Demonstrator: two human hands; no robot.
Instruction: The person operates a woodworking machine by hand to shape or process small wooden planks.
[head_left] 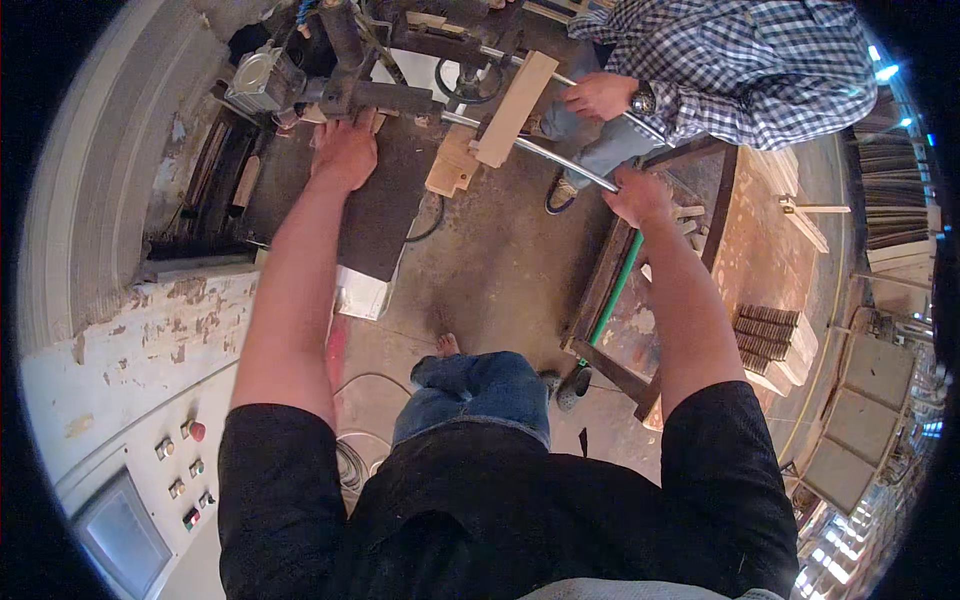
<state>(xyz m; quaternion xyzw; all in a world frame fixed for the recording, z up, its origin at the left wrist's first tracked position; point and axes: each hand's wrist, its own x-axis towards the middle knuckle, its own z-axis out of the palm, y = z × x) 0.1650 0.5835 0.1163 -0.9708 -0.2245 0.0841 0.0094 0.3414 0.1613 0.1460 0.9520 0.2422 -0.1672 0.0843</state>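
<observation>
My left hand (345, 155) is at the machine on the left, its fingers closed over a small wooden piece (378, 122) on the dark machine table (375, 225). The machine's head partly covers that piece. Out to the right, my right hand (640, 197) grips the end of a metal rod (565, 162). That rod runs left to the machine, parallel to a second metal rod (565, 80). A pale wooden board (517, 108) lies across both rods. Beside it, nearer the machine, is a notched wooden block (453, 162).
Across from me, a person in a checked shirt (730, 70) has a hand (600, 97) by the far rod. A worn workbench (770, 245) carries stacked wooden pieces (768, 335). A handwheel (468, 80) is behind the rods. A control panel (165, 470) stands lower left.
</observation>
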